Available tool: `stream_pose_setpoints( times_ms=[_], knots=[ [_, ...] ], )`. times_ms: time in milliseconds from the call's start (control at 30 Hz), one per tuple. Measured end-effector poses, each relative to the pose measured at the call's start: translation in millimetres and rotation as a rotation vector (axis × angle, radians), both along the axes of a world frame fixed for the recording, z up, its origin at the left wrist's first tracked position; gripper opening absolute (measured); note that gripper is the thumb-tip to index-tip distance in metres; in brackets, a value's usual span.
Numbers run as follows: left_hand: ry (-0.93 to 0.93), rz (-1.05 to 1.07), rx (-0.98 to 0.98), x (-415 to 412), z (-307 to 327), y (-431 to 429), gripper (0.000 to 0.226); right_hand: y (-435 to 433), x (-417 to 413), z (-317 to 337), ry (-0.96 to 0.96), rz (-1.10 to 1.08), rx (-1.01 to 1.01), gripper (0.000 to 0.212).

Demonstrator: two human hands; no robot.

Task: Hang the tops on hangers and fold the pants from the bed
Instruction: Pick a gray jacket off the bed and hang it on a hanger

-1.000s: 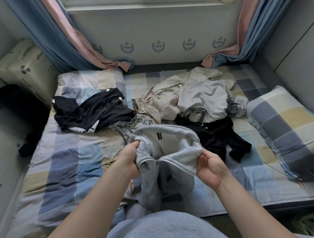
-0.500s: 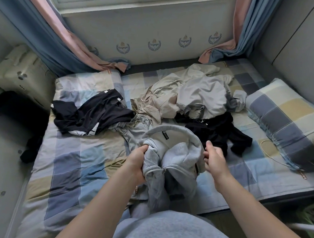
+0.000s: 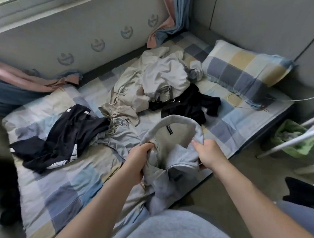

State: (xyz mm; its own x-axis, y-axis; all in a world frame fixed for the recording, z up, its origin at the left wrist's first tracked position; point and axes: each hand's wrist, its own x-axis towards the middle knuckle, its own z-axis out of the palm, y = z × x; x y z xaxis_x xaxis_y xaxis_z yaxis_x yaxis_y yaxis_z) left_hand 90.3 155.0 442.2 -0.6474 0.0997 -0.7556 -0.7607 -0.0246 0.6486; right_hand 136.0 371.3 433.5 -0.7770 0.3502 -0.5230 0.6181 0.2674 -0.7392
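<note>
I hold a light grey zip-up hoodie (image 3: 177, 138) over the near edge of the bed (image 3: 56, 190). My left hand (image 3: 138, 160) grips its left collar side and my right hand (image 3: 208, 153) grips the right side, with the hood standing open between them. A black garment with white trim (image 3: 63, 139) lies at the left. Beige and pale grey clothes (image 3: 151, 85) are piled in the middle, with a black garment (image 3: 188, 106) beside them. A light grey piece (image 3: 122, 137) lies under the hoodie's left side.
A checked pillow (image 3: 245, 72) lies at the bed's right end, with a thin cable (image 3: 245, 106) beside it. White rack bars (image 3: 294, 138) and a green bag (image 3: 294, 140) stand on the floor at the right. Curtains (image 3: 169, 18) hang at the wall.
My view has swung to the right and tilted. My right hand has closed on the hoodie's right side again, and the hood is spread wider between both hands.
</note>
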Motion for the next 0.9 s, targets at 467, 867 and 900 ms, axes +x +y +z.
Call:
stream_pose_setpoints(
  times_ms=[467,867,900],
  knots=[
    [0.407,-0.824,0.237,92.6,73.3,113.7,0.029,2.4,263.0,112.0,0.287,-0.875,0.468,0.062],
    [0.474,-1.380,0.451,283.2,134.4,266.5,0.026,57.5,475.5,171.9,0.406,-1.428,0.665,0.057],
    [0.470,-1.401,0.452,303.0,134.7,281.3,0.033,66.6,495.9,170.8,0.409,-1.460,0.664,0.056]
  ],
)
